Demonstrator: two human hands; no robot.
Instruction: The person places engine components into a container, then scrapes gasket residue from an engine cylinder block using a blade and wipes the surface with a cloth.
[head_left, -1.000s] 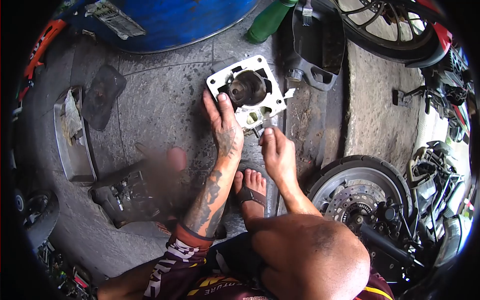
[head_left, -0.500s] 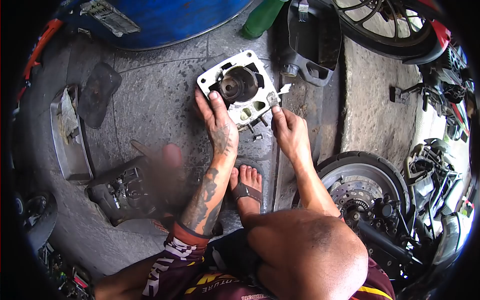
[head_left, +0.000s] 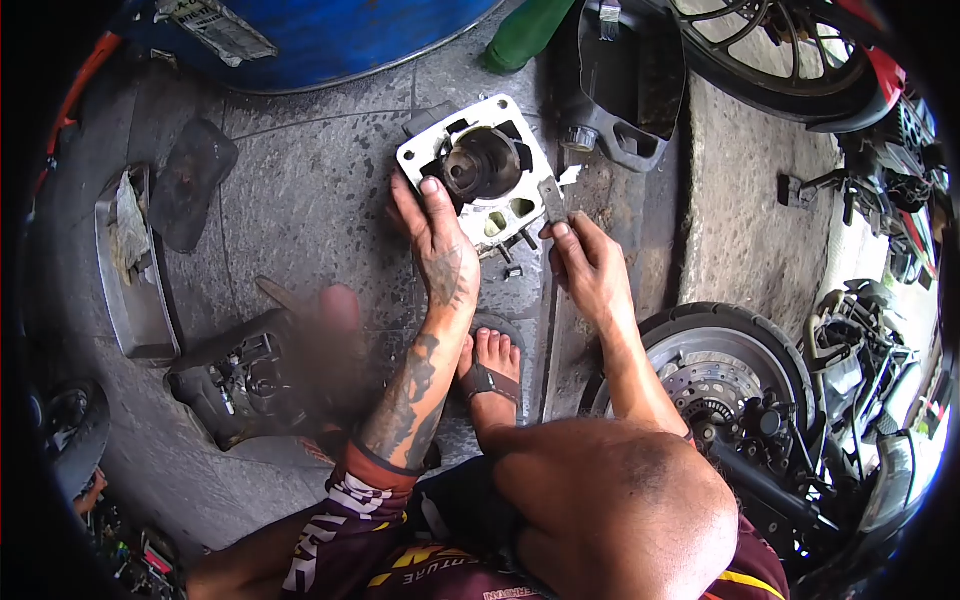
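Observation:
A metal engine cylinder block with a pale flat face and a dark round bore faces up at the middle. My left hand grips its left edge, the thumb on the face by the bore. Between the fingers of my right hand is a small flat metal blade, which lies against the block's lower right corner. Two studs stick out of the block's lower side, and a small dark piece is just below them.
A blue drum, a green bottle and a cut black container stand beyond the block. On the left are a metal tray, a dark cloth and engine parts. A wheel lies at right.
The blade in my right hand has moved from the holes near the block's lower edge to its right corner. The block has shifted slightly left and up in view, still in my left hand.

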